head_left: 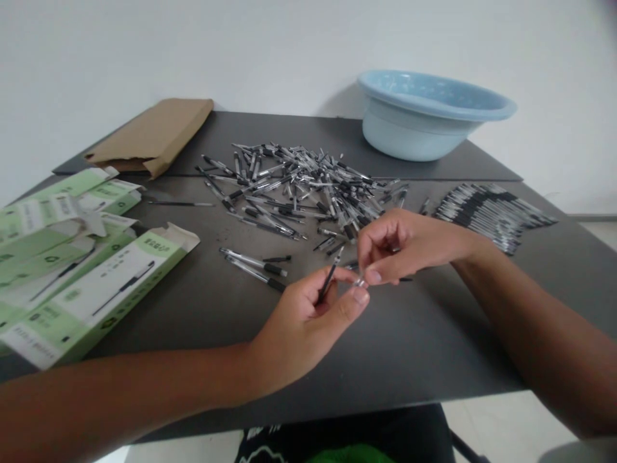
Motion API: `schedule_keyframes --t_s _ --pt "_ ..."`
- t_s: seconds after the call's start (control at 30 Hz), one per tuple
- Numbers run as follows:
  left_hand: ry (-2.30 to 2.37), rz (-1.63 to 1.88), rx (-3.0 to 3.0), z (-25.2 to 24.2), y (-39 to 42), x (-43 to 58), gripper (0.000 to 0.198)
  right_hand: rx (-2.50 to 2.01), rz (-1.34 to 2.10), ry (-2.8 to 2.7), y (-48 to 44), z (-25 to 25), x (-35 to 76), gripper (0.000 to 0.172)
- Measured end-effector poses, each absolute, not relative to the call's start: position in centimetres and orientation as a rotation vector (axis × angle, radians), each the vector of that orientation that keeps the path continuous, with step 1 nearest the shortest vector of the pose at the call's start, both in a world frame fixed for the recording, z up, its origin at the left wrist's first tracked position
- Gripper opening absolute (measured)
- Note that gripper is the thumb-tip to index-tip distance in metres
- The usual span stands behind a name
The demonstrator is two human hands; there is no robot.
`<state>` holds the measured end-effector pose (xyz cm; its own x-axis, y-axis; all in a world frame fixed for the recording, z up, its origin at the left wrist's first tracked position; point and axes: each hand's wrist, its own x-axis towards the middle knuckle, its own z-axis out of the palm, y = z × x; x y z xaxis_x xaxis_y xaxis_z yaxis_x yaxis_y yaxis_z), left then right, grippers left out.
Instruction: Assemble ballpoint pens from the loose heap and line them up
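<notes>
My left hand [308,321] is closed, with a slim dark pen piece [330,275] sticking up between its fingers, its narrow end pointing up. The thumb and forefinger of that hand also pinch a small shiny, clear pen part [358,281]. From the other side my right hand [405,247] pinches the same small part, fingertips almost meeting the left ones. Its other fingers are curled, and a dark tip shows beneath them; what it belongs to is hidden. Just left of the hands lie two clear pens with black grips [253,260] and a short black piece [278,259].
A loose heap of pens and pen parts [308,183] spreads behind my hands. Pens in a neat row [477,215] lie to the right. Green-and-white pen boxes [116,289] pile up at left, near a brown paper bag [154,132]. A blue basin [414,132] stands at the back of the grey table [385,360].
</notes>
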<state>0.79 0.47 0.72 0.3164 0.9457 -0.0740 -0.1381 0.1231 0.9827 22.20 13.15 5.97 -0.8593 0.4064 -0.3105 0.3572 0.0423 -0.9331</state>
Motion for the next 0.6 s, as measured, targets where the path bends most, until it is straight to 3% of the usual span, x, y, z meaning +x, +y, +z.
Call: schedule_keyframes --t_s 0.13,0.3,0.37,0.43,0.6 --pt "0.887 0.872 1.158 0.7 0.2 0.7 0.034 -0.792 2.056 -2.221 13.2 5.7 22.8 0.031" --pt "0.834 0.914 1.257 0.5 -0.4 0.6 0.031 -0.725 1.764 -2.015 13.7 4.7 22.0 0.071" --pt "0.788 0.944 1.33 0.4 -0.6 0.6 0.03 -0.862 1.518 -1.962 13.4 3.8 20.8 0.063" --pt "0.753 0.952 1.409 0.5 -0.8 0.5 0.03 -0.958 1.243 -2.046 12.8 2.8 19.3 0.038" --pt "0.718 0.923 1.46 0.7 -1.2 0.3 0.032 -0.825 0.723 -2.453 10.9 1.7 15.9 0.032"
